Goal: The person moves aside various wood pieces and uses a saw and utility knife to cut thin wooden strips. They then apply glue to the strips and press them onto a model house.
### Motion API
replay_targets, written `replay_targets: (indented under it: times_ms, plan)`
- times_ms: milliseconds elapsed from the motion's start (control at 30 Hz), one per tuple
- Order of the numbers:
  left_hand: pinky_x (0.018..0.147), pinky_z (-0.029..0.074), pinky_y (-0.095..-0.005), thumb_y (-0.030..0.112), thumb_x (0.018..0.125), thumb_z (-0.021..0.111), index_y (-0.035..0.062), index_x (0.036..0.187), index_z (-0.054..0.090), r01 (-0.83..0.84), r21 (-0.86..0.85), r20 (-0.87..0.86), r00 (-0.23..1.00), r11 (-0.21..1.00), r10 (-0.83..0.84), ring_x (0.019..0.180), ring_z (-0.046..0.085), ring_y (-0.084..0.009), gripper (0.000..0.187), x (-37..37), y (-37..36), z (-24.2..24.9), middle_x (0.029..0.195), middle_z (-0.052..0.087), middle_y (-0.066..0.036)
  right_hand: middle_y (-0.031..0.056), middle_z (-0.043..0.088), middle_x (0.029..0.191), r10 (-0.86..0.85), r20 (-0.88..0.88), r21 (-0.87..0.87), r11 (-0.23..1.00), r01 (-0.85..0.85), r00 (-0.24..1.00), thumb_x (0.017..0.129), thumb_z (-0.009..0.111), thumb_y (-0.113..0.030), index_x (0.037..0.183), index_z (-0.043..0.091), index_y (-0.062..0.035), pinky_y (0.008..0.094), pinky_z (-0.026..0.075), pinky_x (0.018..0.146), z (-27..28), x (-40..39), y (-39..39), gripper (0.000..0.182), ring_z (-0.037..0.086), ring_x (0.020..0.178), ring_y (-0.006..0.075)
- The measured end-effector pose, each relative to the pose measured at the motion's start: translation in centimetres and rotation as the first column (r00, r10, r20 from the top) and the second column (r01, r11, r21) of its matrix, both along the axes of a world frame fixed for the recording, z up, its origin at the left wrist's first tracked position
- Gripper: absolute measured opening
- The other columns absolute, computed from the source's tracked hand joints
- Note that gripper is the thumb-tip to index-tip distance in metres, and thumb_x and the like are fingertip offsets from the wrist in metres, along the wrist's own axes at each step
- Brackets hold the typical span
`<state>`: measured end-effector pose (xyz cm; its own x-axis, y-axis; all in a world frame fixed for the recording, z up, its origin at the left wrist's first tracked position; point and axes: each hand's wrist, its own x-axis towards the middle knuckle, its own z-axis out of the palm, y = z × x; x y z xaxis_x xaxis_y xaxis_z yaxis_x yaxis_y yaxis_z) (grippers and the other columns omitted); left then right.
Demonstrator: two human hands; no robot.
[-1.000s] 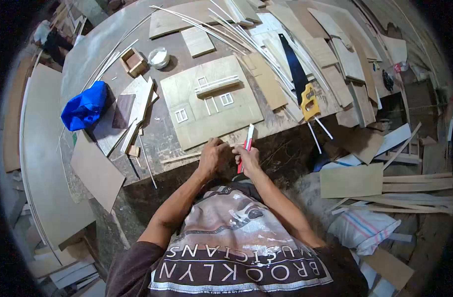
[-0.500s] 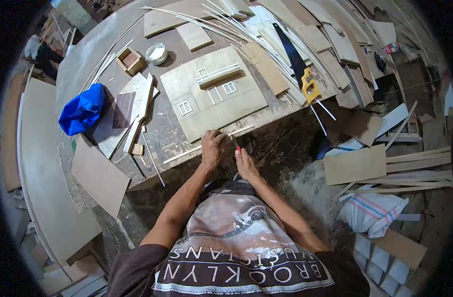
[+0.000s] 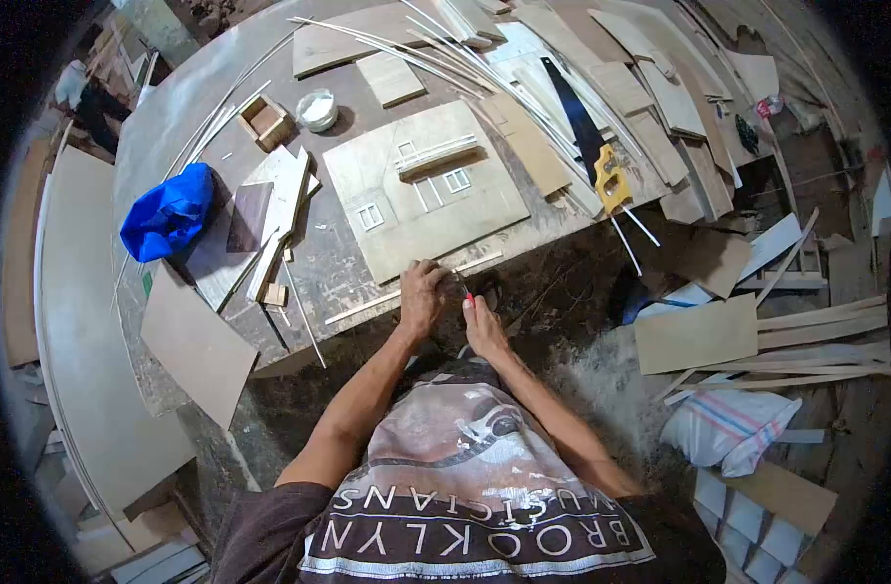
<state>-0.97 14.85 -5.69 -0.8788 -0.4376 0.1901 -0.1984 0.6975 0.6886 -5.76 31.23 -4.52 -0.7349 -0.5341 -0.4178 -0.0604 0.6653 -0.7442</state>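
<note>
My left hand [image 3: 421, 297] is curled over a thin wooden strip [image 3: 368, 307] that lies along the front edge of the worktable [image 3: 183, 107]. Close beside it, my right hand [image 3: 483, 328] grips a red cutter [image 3: 465, 288]. Only the cutter's red tip and thin blade show, and the blade points at the strip just right of my left fingers. Directly behind my hands lies a plywood panel [image 3: 426, 209] with small white window frames and a balcony rail glued on.
A yellow-handled saw [image 3: 601, 165] lies right of the panel among plywood offcuts and thin white sticks. On the left are a blue bag [image 3: 168, 211], a small wooden box [image 3: 266, 122] and a white lid [image 3: 317, 109]. Boards and a sack [image 3: 728, 428] cover the floor on the right.
My right hand has lowered the cutter from upright in front of me down to the strip, where it is mostly hidden. My left hand has moved forward onto the strip.
</note>
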Motion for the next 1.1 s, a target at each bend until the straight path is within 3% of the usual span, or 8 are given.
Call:
replay_targets:
  times_ms: [300,367,700,867,967,1100]
  plan:
    - [0.080,0.042,-0.0432,0.010,0.077,0.073,0.0093,0.098,0.072,-0.022,-0.027,-0.020,1.000,0.999,0.021,0.098,0.056,-0.0299,0.020,-0.3,0.2,0.7,0.100,0.065,-0.007,0.0372,0.060,0.104,-0.075,-0.202,-0.071,0.996,0.062,0.976,0.105,0.037,-0.042,0.114,0.052,0.0063,0.0565,0.045,0.082,-2.6,0.2,0.2,0.051,0.056,0.102,0.0551]
    - [0.080,0.042,-0.0432,0.011,0.077,0.073,0.0091,0.098,0.072,-0.022,-0.023,-0.014,1.000,0.999,0.022,0.098,0.056,-0.0298,0.020,-0.2,0.2,0.6,0.100,0.064,-0.007,0.0368,0.060,0.105,0.006,-0.006,-0.009,1.000,-0.006,1.000,0.105,0.037,-0.042,0.116,0.052,0.0043,0.0569,0.045,0.082,-0.1,-0.4,-0.1,0.050,0.056,0.103,0.0552]
    - [0.081,0.041,-0.0433,0.010,0.078,0.072,0.0099,0.102,0.071,0.010,-0.025,0.022,1.000,1.000,-0.010,0.099,0.055,-0.0300,0.024,-0.1,0.1,1.3,0.103,0.063,-0.007,0.0362,0.060,0.109,-0.050,-0.144,0.002,0.999,0.051,0.988,0.105,0.036,-0.045,0.120,0.051,0.0041,0.0569,0.046,0.084,-2.3,0.3,0.0,0.053,0.055,0.106,0.0549]
    - [0.081,0.041,-0.0431,0.008,0.072,0.074,0.0115,0.107,0.072,0.032,-0.028,0.051,0.998,0.999,-0.031,0.100,0.054,-0.0296,0.036,-0.1,-0.1,0.9,0.105,0.062,-0.007,0.0369,0.059,0.114,-0.007,-0.047,0.054,0.999,0.009,0.999,0.105,0.033,-0.048,0.125,0.051,0.0078,0.0547,0.046,0.090,-1.1,0.1,-0.2,0.061,0.055,0.110,0.0532]
    - [0.082,0.041,-0.0430,0.007,0.068,0.074,0.0126,0.112,0.072,0.055,-0.043,0.087,0.995,0.998,-0.051,0.101,0.054,-0.0291,0.044,0.1,-0.1,1.4,0.107,0.062,-0.006,0.0361,0.059,0.117,-0.023,0.019,0.118,0.993,0.021,1.000,0.105,0.035,-0.047,0.129,0.050,0.0079,0.0538,0.046,0.092,2.3,0.1,-0.7,0.062,0.056,0.111,0.0522]
    - [0.083,0.042,-0.0428,0.007,0.068,0.074,0.0127,0.114,0.073,0.063,-0.053,0.093,0.994,0.997,-0.058,0.102,0.054,-0.0289,0.046,0.1,-0.2,1.1,0.108,0.063,-0.006,0.0344,0.058,0.124,0.006,0.070,0.128,0.992,-0.015,0.998,0.104,0.036,-0.047,0.137,0.047,0.0087,0.0515,0.047,0.095,0.7,-0.2,-0.5,0.066,0.057,0.114,0.0504]
